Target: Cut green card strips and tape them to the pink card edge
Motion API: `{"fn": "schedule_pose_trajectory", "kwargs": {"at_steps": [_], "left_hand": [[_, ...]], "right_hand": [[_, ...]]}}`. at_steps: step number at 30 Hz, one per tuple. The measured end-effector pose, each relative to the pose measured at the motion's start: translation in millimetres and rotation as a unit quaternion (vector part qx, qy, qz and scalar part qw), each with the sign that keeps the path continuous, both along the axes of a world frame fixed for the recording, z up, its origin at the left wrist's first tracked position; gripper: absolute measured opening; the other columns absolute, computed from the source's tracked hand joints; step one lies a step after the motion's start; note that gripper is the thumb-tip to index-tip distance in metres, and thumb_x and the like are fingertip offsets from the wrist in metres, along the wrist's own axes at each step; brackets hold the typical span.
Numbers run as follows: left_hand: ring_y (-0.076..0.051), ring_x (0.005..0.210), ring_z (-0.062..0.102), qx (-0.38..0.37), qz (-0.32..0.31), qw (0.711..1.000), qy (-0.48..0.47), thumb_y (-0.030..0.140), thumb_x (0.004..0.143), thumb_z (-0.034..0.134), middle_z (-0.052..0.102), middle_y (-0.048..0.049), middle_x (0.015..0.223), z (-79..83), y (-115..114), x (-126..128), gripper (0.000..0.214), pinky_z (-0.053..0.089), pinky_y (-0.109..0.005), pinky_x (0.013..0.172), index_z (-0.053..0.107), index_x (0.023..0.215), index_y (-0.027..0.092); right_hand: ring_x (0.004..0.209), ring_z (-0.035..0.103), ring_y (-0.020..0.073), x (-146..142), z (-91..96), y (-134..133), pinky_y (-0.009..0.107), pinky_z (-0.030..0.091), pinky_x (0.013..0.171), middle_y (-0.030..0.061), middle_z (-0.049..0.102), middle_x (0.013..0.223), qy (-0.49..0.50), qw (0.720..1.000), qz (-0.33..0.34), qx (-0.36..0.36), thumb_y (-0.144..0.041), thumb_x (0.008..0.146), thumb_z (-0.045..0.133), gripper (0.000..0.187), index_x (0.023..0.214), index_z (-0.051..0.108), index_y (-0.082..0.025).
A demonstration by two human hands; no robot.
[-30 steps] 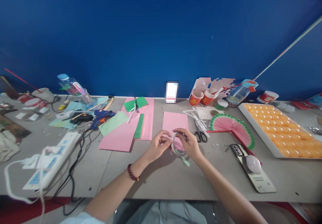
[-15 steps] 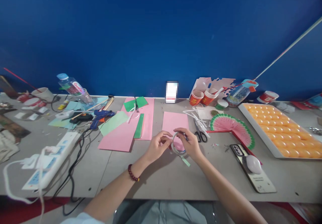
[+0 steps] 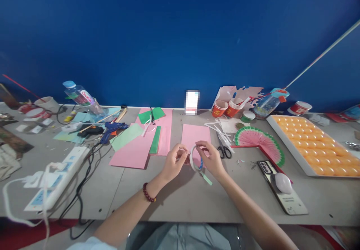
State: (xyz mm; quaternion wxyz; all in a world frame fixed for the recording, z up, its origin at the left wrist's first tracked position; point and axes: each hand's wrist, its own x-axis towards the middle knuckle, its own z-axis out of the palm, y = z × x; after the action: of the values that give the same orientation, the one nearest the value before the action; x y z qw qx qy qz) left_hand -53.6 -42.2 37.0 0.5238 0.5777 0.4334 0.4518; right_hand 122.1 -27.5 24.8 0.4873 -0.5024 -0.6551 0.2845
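My right hand (image 3: 211,160) grips a white roll of tape (image 3: 194,159) upright above the grey table (image 3: 174,195), fingers curled over its rim. My left hand (image 3: 174,161) pinches at the roll's left edge with thumb and forefinger; what it pinches is too small to make out. A small pale green paper strip (image 3: 207,178) lies under my right hand. Just behind both hands lies a pink paper sheet (image 3: 195,136). A red bead bracelet (image 3: 147,193) circles my left wrist.
Black scissors (image 3: 224,151), a watermelon paper fan (image 3: 261,140) and a phone (image 3: 281,184) lie to the right, beside a tray of orange balls (image 3: 312,145). Pink and green sheets (image 3: 140,145), a blue glue gun (image 3: 111,130) and a power strip (image 3: 56,178) lie left. Red cups (image 3: 226,109) stand behind.
The tape roll has turned more upright and shifted slightly left between my hands. My left fingers have moved up onto its edge.
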Motion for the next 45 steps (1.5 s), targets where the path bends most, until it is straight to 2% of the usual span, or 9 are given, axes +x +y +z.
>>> {"fn": "schedule_pose_trajectory", "kwargs": {"at_steps": [4, 8, 12, 16, 20, 33, 36, 40, 45], "left_hand": [[-0.014, 0.065, 0.065, -0.029, -0.009, 0.998, -0.054, 0.045, 0.087, 0.053, 0.064, 0.0003, 0.074, -2.6, 0, 2, 0.026, 0.052, -0.025, 0.061, 0.048, 0.092, 0.021], [-0.018, 0.076, 0.068, -0.026, -0.016, 0.997, -0.064, 0.045, 0.087, 0.053, 0.067, -0.0024, 0.079, -1.7, 2, 1, 0.025, 0.054, -0.029, 0.067, 0.048, 0.095, 0.021], [-0.015, 0.068, 0.065, -0.009, 0.005, 0.999, -0.043, 0.043, 0.087, 0.053, 0.064, -0.0005, 0.074, 0.7, 4, -1, 0.024, 0.052, -0.026, 0.063, 0.049, 0.092, 0.020], [-0.009, 0.053, 0.053, 0.006, 0.024, 0.999, -0.020, 0.041, 0.087, 0.054, 0.054, 0.0039, 0.061, 2.0, 5, -2, 0.022, 0.044, -0.019, 0.051, 0.051, 0.088, 0.019], [-0.007, 0.049, 0.047, 0.006, 0.026, 1.000, -0.015, 0.039, 0.086, 0.056, 0.051, 0.0044, 0.061, 1.5, 4, -3, 0.021, 0.040, -0.017, 0.045, 0.053, 0.086, 0.018], [-0.010, 0.056, 0.050, 0.078, 0.095, 0.990, 0.070, 0.035, 0.085, 0.053, 0.055, 0.0026, 0.068, 5.3, 5, -8, 0.020, 0.039, -0.020, 0.052, 0.057, 0.099, 0.021], [-0.011, 0.060, 0.050, 0.111, 0.105, 0.969, 0.192, 0.036, 0.087, 0.051, 0.057, 0.0015, 0.075, 3.7, 9, -9, 0.022, 0.038, -0.022, 0.057, 0.059, 0.103, 0.022], [-0.013, 0.064, 0.050, 0.146, 0.039, 0.908, 0.391, 0.036, 0.087, 0.050, 0.055, -0.0005, 0.077, -5.1, 11, -9, 0.021, 0.033, -0.025, 0.056, 0.065, 0.085, 0.021], [-0.014, 0.068, 0.052, 0.149, -0.020, 0.890, 0.431, 0.021, 0.079, 0.060, 0.056, -0.0010, 0.086, -17.4, 11, -10, 0.009, 0.030, -0.024, 0.054, 0.064, 0.087, 0.022]], "right_hand": [[0.092, 0.062, 0.0188, -1, 6.1, -6, 0.033, 0.050, 0.083, 0.0078, 0.066, 0.101, -0.011, 0.999, 0.047, 0.003, -0.028, 0.087, 0.052, 0.018, 0.101, 0.060, -0.020], [0.095, 0.062, 0.0181, -5, 8.0, -14, 0.031, 0.052, 0.079, 0.0072, 0.062, 0.109, 0.022, 0.985, 0.156, -0.069, -0.033, 0.084, 0.058, 0.032, 0.114, 0.052, -0.022], [0.072, 0.061, 0.0131, -8, 3.2, -14, 0.025, 0.051, 0.063, 0.0012, 0.063, 0.083, 0.093, 0.968, 0.191, -0.136, -0.035, 0.090, 0.048, 0.031, 0.117, 0.047, -0.022], [0.052, 0.052, 0.0097, -8, 6.1, -11, 0.022, 0.044, 0.051, -0.0032, 0.057, 0.065, 0.088, 0.975, 0.151, -0.139, -0.032, 0.088, 0.046, 0.025, 0.109, 0.054, -0.020], [0.052, 0.050, 0.0099, -7, 11.2, -13, 0.022, 0.043, 0.053, -0.0035, 0.055, 0.059, -0.003, 0.995, 0.083, -0.057, -0.025, 0.082, 0.052, 0.020, 0.098, 0.062, -0.019], [0.055, 0.053, 0.0124, -2, 10.2, -8, 0.024, 0.044, 0.055, 0.0031, 0.068, 0.074, -0.038, 0.999, 0.015, -0.021, -0.032, 0.084, 0.057, 0.016, 0.079, 0.065, -0.019], [0.053, 0.050, 0.0116, 3, 9.0, -5, 0.024, 0.042, 0.054, 0.0021, 0.066, 0.070, -0.042, 0.999, -0.022, 0.000, -0.032, 0.084, 0.056, 0.017, 0.078, 0.065, -0.019], [0.055, 0.051, 0.0124, 6, 6.6, -2, 0.024, 0.042, 0.054, 0.0018, 0.064, 0.068, -0.038, 0.998, -0.053, 0.008, -0.032, 0.083, 0.056, 0.016, 0.080, 0.065, -0.019], [0.057, 0.054, 0.0136, 7, 5.4, -1, 0.025, 0.042, 0.056, 0.0020, 0.064, 0.068, -0.047, 0.998, -0.049, 0.013, -0.032, 0.084, 0.056, 0.016, 0.080, 0.065, -0.019]]}}
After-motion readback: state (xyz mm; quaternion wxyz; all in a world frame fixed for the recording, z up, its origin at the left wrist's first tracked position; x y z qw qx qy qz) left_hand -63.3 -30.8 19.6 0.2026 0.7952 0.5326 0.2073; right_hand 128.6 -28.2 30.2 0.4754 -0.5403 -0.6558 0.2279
